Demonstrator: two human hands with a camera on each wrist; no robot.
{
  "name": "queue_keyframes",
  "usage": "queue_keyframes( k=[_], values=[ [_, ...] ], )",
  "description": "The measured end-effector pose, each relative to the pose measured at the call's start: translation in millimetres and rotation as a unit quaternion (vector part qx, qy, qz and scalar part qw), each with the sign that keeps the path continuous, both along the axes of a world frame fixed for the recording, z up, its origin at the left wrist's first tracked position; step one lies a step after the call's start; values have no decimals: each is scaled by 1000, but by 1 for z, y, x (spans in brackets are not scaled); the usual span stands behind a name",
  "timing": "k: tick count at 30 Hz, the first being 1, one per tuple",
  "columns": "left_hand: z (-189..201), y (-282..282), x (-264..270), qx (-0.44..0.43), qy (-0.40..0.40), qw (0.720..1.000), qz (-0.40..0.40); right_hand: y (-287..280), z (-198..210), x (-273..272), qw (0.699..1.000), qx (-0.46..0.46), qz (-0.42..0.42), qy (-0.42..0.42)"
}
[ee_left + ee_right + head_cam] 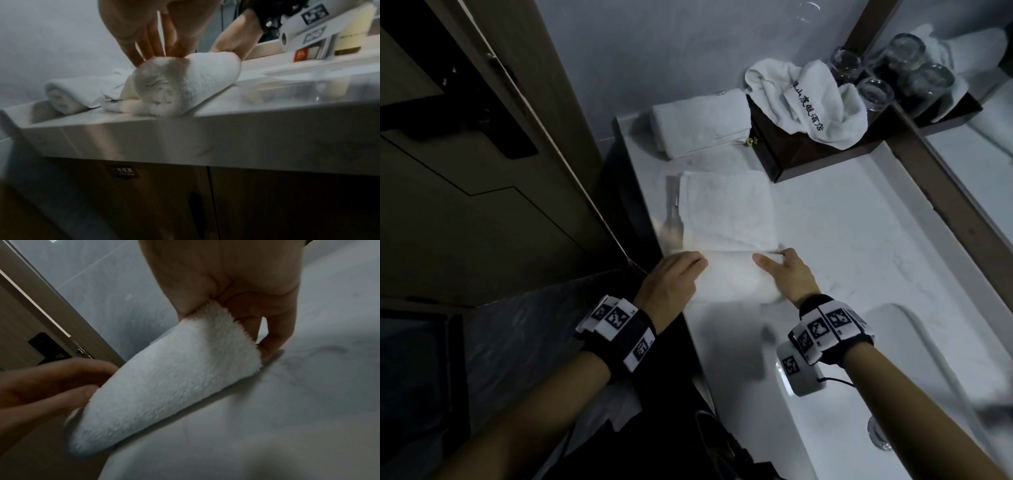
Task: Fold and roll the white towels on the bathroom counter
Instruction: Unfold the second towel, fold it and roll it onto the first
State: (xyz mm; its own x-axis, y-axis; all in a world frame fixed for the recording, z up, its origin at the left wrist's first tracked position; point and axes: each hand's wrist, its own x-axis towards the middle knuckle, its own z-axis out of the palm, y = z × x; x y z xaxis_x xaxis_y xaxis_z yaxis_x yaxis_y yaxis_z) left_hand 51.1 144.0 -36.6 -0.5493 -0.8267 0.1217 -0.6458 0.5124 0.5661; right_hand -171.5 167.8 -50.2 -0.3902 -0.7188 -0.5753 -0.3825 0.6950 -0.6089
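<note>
A white towel (726, 209) lies on the white counter (842, 222), its near end wound into a thick roll (729, 279) and the rest flat beyond it. My left hand (674, 277) curls over the roll's left end, at the counter's edge. My right hand (784, 270) grips the right end. In the right wrist view the roll (164, 386) sits between the thumb and fingers of that right hand (236, 313), whose fingertips touch the counter. In the left wrist view my left hand (160, 53) comes down onto the top of the roll (195, 84).
A finished rolled towel (702, 123) lies at the back left. A crumpled towel with black lettering (808, 99) is heaped on a dark wooden tray (791, 150) beside several glasses (876, 92). The sink basin (911, 359) is at the near right, a door (482, 171) at the left.
</note>
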Motion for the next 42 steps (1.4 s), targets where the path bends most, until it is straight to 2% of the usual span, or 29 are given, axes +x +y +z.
queue_keyframes(
  k=[3,5,6,9,11,12,14,16,21,25,27,30,33,36,39,42],
  values=[
    [-4,8,7,-68,-131,985,-91,-1,1,3,1000,2,-2,25],
    [-1,10,3,-88,-226,965,-102,-4,3,6,998,6,13,57],
    [1,8,1,-97,-243,960,-100,-4,4,8,997,3,14,72],
    [3,2,-4,-85,-214,968,-104,0,6,12,980,-77,43,178],
    [6,-4,-5,-28,-212,970,-117,7,6,15,939,-202,93,260],
    [6,-7,-5,7,-221,968,-123,10,6,16,921,-250,127,269],
    [4,-16,-4,68,-213,967,-119,15,6,16,896,-271,230,266],
    [6,-24,-5,109,-186,971,-104,17,5,12,886,-228,306,262],
    [8,-33,0,184,-124,974,-53,16,8,0,915,-175,281,232],
    [7,-33,8,210,-76,974,-28,14,18,-7,920,-174,296,189],
    [7,-35,8,185,-107,976,-47,10,25,-9,926,-161,303,157],
    [4,-41,1,146,-198,965,-90,1,31,-10,926,-140,320,144],
    [5,-51,-2,184,-214,955,-88,-6,33,-10,929,-121,323,135],
    [4,-57,-2,263,-154,951,-55,-12,32,-17,945,-99,296,98],
    [0,-63,4,335,-66,940,16,-22,31,-23,962,-73,261,34],
    [-6,-74,13,414,40,904,98,-35,26,-25,975,-69,213,-2]
  ],
)
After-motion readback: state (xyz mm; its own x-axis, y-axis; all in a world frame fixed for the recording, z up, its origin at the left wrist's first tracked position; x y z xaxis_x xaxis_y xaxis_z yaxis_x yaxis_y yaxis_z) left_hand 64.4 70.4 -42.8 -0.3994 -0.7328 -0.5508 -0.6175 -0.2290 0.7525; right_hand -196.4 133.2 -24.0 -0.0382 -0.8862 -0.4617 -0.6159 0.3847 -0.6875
